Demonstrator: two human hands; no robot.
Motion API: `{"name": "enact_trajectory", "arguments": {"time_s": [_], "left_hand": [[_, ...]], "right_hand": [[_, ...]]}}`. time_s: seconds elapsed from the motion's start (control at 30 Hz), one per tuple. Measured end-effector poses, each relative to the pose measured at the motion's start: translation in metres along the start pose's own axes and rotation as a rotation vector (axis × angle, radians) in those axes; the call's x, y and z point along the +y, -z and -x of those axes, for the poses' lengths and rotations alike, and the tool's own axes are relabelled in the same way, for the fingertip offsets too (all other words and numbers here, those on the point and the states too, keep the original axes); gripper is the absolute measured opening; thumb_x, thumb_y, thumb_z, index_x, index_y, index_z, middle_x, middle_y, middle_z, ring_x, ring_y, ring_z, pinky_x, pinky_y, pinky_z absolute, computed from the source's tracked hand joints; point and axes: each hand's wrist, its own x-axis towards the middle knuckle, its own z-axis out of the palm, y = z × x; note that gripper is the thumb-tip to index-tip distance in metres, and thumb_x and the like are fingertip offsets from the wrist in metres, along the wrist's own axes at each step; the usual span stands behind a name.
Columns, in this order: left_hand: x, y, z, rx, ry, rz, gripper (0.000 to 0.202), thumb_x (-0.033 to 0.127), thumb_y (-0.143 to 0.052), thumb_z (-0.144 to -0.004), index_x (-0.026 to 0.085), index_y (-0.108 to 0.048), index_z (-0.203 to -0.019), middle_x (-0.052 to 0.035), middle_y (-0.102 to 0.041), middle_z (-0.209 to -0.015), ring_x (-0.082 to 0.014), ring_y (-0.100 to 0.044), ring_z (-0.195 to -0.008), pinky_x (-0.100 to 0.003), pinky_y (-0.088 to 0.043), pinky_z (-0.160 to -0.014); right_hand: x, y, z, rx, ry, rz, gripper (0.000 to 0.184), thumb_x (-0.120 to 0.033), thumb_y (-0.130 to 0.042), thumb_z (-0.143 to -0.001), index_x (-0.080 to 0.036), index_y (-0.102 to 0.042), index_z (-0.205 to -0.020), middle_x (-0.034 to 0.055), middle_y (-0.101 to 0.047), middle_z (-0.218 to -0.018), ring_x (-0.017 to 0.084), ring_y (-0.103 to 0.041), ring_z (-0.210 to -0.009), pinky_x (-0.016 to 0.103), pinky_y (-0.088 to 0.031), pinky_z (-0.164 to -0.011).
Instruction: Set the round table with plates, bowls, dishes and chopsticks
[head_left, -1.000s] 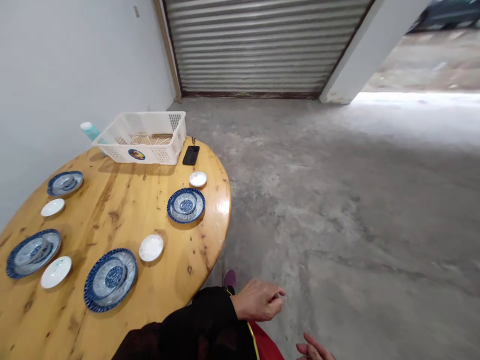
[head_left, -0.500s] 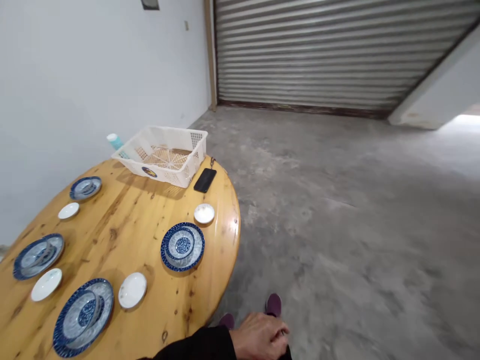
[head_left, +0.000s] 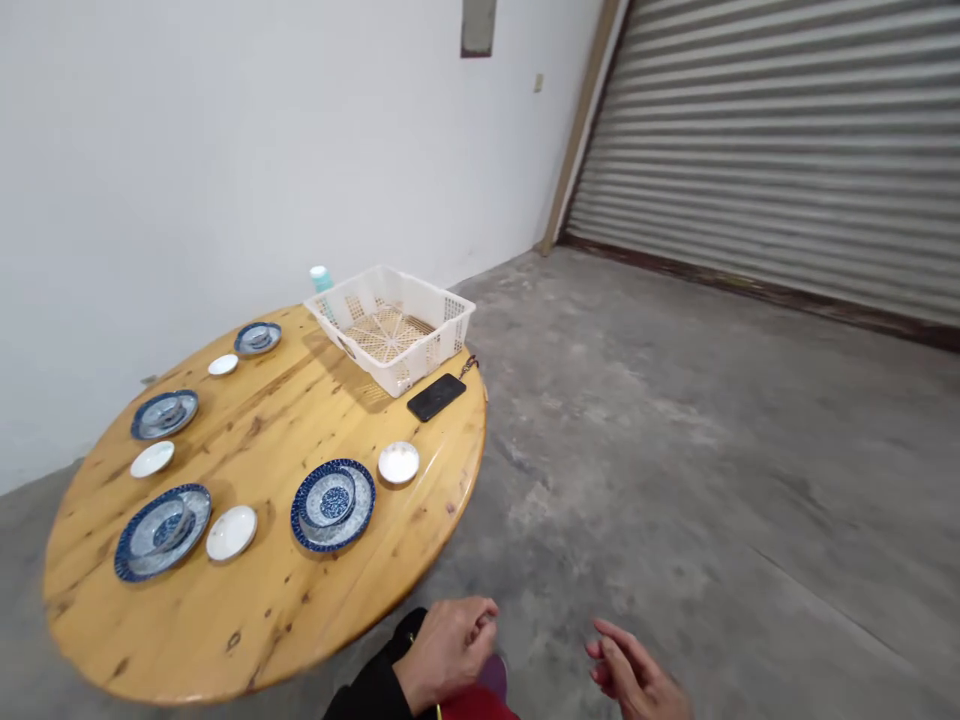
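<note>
My left hand (head_left: pixel 450 645), in a dark sleeve, hangs beside the near edge of the round wooden table (head_left: pixel 315 590). Its fingers are curled in and nothing shows in them. My right hand (head_left: pixel 637 675) is over the floor at the lower right, fingers loosely bent and apart, holding nothing visible. Nearest to my left hand on the table is a blue-patterned plate (head_left: pixel 363 508) with a bowl (head_left: pixel 330 499) on it. A small white dish (head_left: pixel 398 462) lies beside that plate, and another white dish (head_left: pixel 232 532) is to its left.
More plates with bowls (head_left: pixel 163 528) and small dishes (head_left: pixel 152 459) line the table's left side. A white plastic basket (head_left: pixel 420 362), a black phone (head_left: pixel 436 397) and a light-blue bottle (head_left: pixel 321 278) stand farther back. Concrete floor (head_left: pixel 637 450) stretches right toward a roller shutter (head_left: pixel 787 170).
My view has swung left, bringing more of the table and wall into sight. My right hand now shows, apart from my left hand, which has shifted left in view.
</note>
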Motion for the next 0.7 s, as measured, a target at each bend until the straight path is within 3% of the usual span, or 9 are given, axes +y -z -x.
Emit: {"name": "enact_trajectory", "arguments": {"time_s": [0.13, 0.27, 0.37, 0.5, 0.6, 0.7], "left_hand": [[0.001, 0.011, -0.009, 0.073, 0.095, 0.007, 0.026, 0.023, -0.041, -0.091, 0.021, -0.067, -0.094, 0.0006, -0.068, -0.071, -0.0147, -0.061, -0.064, -0.022, -0.043, -0.062], [-0.01, 0.036, -0.027, 0.189, 0.177, 0.091, 0.032, 0.027, -0.037, -0.095, 0.019, -0.068, -0.101, -0.0021, -0.071, -0.075, -0.0165, -0.064, -0.066, -0.024, -0.046, -0.064], [-0.021, 0.052, -0.042, 0.247, 0.203, 0.154, 0.035, 0.029, -0.037, -0.096, 0.019, -0.069, -0.107, -0.0034, -0.074, -0.08, -0.0175, -0.068, -0.071, -0.025, -0.049, -0.067], [-0.04, 0.063, -0.053, 0.313, 0.231, 0.209, 0.035, 0.033, -0.041, -0.096, 0.023, -0.069, -0.114, -0.0048, -0.078, -0.1, -0.0198, -0.073, -0.088, -0.027, -0.054, -0.078], [-0.055, 0.061, -0.054, 0.344, 0.257, 0.226, 0.036, 0.035, -0.041, -0.096, 0.024, -0.07, -0.115, -0.0052, -0.078, -0.106, -0.0209, -0.074, -0.096, -0.029, -0.056, -0.086], [-0.068, 0.053, -0.054, 0.408, 0.303, 0.255, 0.036, 0.037, -0.043, -0.096, 0.025, -0.072, -0.114, -0.0048, -0.078, -0.111, -0.0212, -0.073, -0.102, -0.03, -0.056, -0.091]], "right_hand": [[-0.015, -0.02, -0.049, -0.181, 0.019, 0.004, 0.062, -0.07, -0.066, -0.065, -0.016, -0.072, -0.095, 0.005, -0.073, -0.071, 0.019, -0.065, -0.056, 0.029, -0.055, -0.056], [-0.04, -0.063, -0.068, -0.271, 0.072, -0.035, 0.057, -0.068, -0.067, -0.067, -0.016, -0.072, -0.09, 0.0033, -0.07, -0.066, 0.017, -0.061, -0.05, 0.028, -0.05, -0.049], [-0.07, -0.087, -0.084, -0.309, 0.138, -0.014, 0.058, -0.068, -0.066, -0.069, -0.015, -0.072, -0.09, 0.004, -0.069, -0.066, 0.017, -0.06, -0.05, 0.028, -0.05, -0.049], [-0.137, -0.097, -0.124, -0.327, 0.289, 0.151, 0.057, -0.067, -0.064, -0.071, -0.015, -0.072, -0.093, 0.0061, -0.071, -0.068, 0.018, -0.063, -0.054, 0.029, -0.053, -0.054], [-0.204, -0.105, -0.157, -0.274, 0.471, 0.288, 0.05, -0.061, -0.059, -0.078, -0.017, -0.072, -0.099, 0.007, -0.074, -0.074, 0.019, -0.066, -0.059, 0.03, -0.055, -0.061], [-0.277, -0.127, -0.186, -0.23, 0.691, 0.392, 0.044, -0.052, -0.053, -0.085, -0.017, -0.071, -0.102, 0.0078, -0.075, -0.079, 0.02, -0.068, -0.064, 0.032, -0.056, -0.068]]}}
